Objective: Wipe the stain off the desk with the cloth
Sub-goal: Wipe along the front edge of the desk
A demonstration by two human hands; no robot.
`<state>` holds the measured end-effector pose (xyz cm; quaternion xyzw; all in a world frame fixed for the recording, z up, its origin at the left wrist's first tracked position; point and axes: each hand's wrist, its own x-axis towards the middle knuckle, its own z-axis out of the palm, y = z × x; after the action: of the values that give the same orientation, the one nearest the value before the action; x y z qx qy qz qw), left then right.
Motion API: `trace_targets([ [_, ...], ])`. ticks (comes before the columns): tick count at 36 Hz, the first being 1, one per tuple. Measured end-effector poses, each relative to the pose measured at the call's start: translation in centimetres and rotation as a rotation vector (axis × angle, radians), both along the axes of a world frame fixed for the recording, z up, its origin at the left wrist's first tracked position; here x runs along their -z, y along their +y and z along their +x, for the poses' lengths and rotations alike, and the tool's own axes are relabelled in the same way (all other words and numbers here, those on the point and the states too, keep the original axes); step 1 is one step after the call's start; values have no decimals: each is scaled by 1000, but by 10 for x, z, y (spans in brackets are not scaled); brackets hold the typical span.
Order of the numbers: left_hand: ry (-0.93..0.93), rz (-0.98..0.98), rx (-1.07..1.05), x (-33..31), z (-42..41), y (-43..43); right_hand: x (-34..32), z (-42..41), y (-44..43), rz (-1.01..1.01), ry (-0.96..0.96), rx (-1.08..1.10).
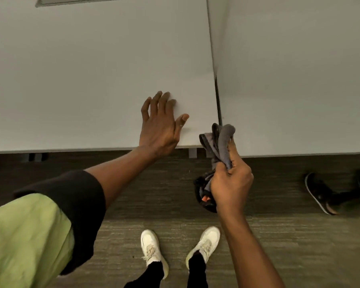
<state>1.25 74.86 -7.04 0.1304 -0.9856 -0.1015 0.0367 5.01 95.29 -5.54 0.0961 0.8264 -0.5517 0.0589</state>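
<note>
From the head view, looking straight down, the person stands at the front edge of a pale desk (pixel 92 80). The right hand (pixel 230 183) is clenched around a bunched grey cloth (pixel 220 142), fingers wrapped tight on its middle so that one wad sticks up above the fist and a darker tail hangs below it. The cloth is held off the surface, just beside the desk's near right corner, over the gap between this desk and the neighbouring desk (pixel 299 80). The left hand (pixel 162 123) lies flat on the desk near that same corner, fingers released and spread, gripping nothing, with the arm reaching forward from a dark sleeve (pixel 79 204).

I cannot make out any stain on the surface (the top looks evenly pale from here), so the first risk, in my judgement, is wiping the wrong patch. The second is the cloth itself: balled up as it is, only a small lump would touch the desk, and it could skid over a mark instead of lifting it. The loose tail might also snag on the desk edge or in the gap as the hand comes across.

As for pose, the right forearm rises steeply from below with the wrist cocked, while the left arm stretches out nearly straight, palm down, as if bracing.
</note>
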Motion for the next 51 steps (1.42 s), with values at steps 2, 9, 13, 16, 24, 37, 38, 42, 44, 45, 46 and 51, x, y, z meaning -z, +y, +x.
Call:
trace_targets([
  [2, 52, 71, -37, -4, 5, -5, -6, -3, 0, 9, 26, 78],
  [9, 46, 82, -138, -11, 72, -84, -18, -18, -13, 251, 323, -80],
  [13, -83, 16, -115, -7, 120, -138, -3, -13, -37, 468, 300, -271],
  [16, -129, 17, -99, -4, 148, -166, 5, -5, -52, 611, 319, -291],
  [24, -131, 54, -34, 11, 198, -216, 8, 41, -117, 758, 344, -293],
  [37, -242, -25, 41, 13, 232, -252, -6, 118, -215, 672, 349, -773],
  [38, -259, -21, 34, 12, 232, -252, -10, 121, -213, 653, 343, -786],
  [42, -309, 24, 17, 11, 229, -252, -25, 133, -192, 499, 300, -545],
  [44, -323, 61, 1, 11, 228, -251, -33, 130, -177, 378, 245, -354],
  [45, -330, 74, -5, 10, 227, -250, -38, 125, -168, 339, 231, -277],
  [46, -335, 85, -11, 10, 226, -248, -41, 117, -159, 316, 228, -213],
  [51, -349, 68, -32, 10, 223, -241, -50, 53, -121, 401, 312, -72],
])
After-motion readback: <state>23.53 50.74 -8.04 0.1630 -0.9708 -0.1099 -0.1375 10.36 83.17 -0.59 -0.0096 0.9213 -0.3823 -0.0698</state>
